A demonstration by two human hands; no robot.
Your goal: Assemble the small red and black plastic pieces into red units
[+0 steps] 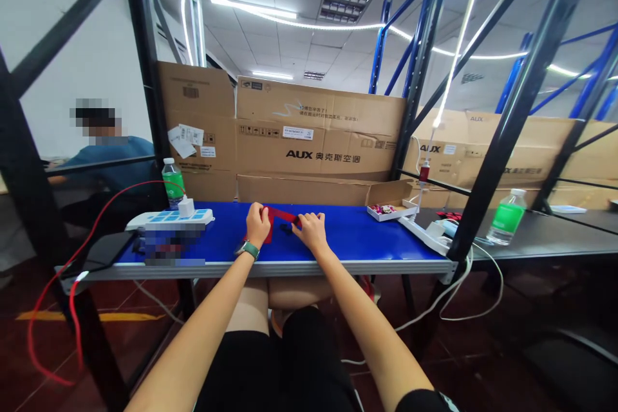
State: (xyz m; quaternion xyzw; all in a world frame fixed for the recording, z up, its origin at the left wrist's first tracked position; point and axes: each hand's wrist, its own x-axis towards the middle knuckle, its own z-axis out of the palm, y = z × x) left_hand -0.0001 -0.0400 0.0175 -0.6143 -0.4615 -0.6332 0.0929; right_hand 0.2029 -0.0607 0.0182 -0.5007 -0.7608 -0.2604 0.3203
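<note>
Red strip (280,214) on my feed: left hand (257,225) and right hand (310,232) both grasp it, just above the blue belt (367,235).

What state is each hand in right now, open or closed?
Left hand: closed, grip on the red flat piece.
Right hand: closed, grip apparently on the same red flat piece's far end.

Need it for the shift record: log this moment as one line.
left hand: on red piece | right hand: on red piece, by black part | under them: blue belt
</note>
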